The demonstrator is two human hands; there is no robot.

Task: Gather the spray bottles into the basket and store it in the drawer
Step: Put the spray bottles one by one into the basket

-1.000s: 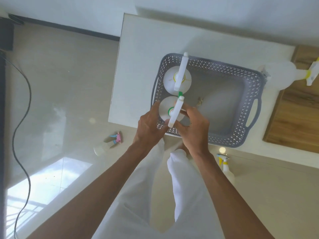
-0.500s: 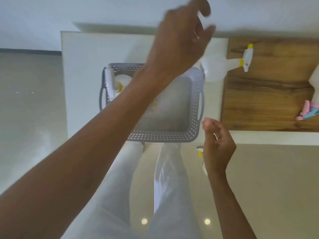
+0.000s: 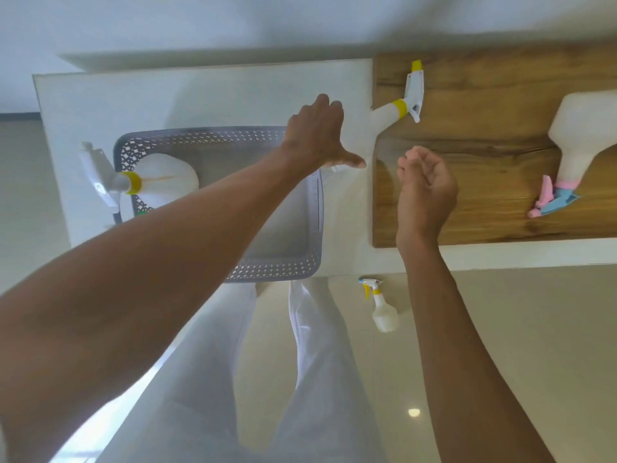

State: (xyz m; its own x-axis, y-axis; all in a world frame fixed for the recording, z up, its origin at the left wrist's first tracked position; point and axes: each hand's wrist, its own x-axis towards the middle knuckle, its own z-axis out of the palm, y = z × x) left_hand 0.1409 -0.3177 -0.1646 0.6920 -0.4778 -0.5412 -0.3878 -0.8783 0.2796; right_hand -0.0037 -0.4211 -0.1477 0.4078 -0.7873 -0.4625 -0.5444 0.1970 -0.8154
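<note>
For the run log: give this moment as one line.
left hand: open, reaching for yellow-collared spray bottle | right hand: curled, empty | basket: holds bottles, two visible outside

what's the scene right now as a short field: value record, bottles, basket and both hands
basket: grey perforated basket on the white cabinet top
in basket: yellow-collared bottle at its left end
next bottle: yellow-collared bottle standing just right of the basket
left hand: open, spread, reaching at that bottle, not yet closed on it
right hand: loosely curled, empty, over the wooden panel
also out: pink and blue trigger bottle on the wood; small bottle on the floor
</note>
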